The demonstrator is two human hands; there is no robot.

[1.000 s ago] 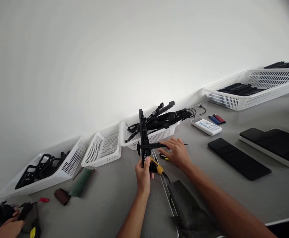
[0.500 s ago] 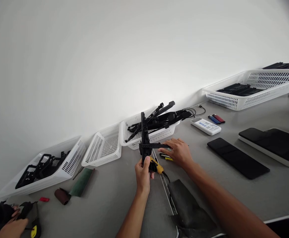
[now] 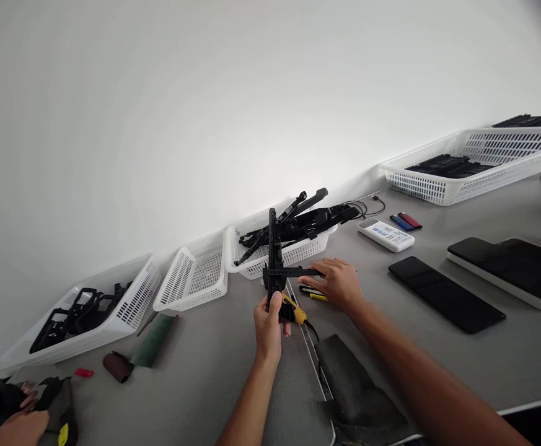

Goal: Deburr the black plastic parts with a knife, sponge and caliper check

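Note:
My left hand (image 3: 268,328) is closed around the lower end of a long black plastic part (image 3: 274,248), which it holds upright above the table. Crosswise at the part lies a black caliper (image 3: 293,271), its jaw end on the left by the part. My right hand (image 3: 338,282) has its fingers closed on the caliper's right end. Whether the jaws touch the part, I cannot tell. Beneath the hands, a yellow corded tool (image 3: 298,313) rests on the table, partly hidden by my left hand. A black and yellow utility knife (image 3: 315,293) lies under my right hand.
White baskets (image 3: 191,305) line the wall, several with black parts. To the right are a power bank (image 3: 385,235), lighters (image 3: 404,222) and a black phone (image 3: 445,292). A dark cloth (image 3: 358,384) lies in front. Another person's hands (image 3: 21,427) work at lower left.
My left hand and the black part have shifted very slightly right, and the part stands a little more upright. My right hand keeps its hold on the caliper.

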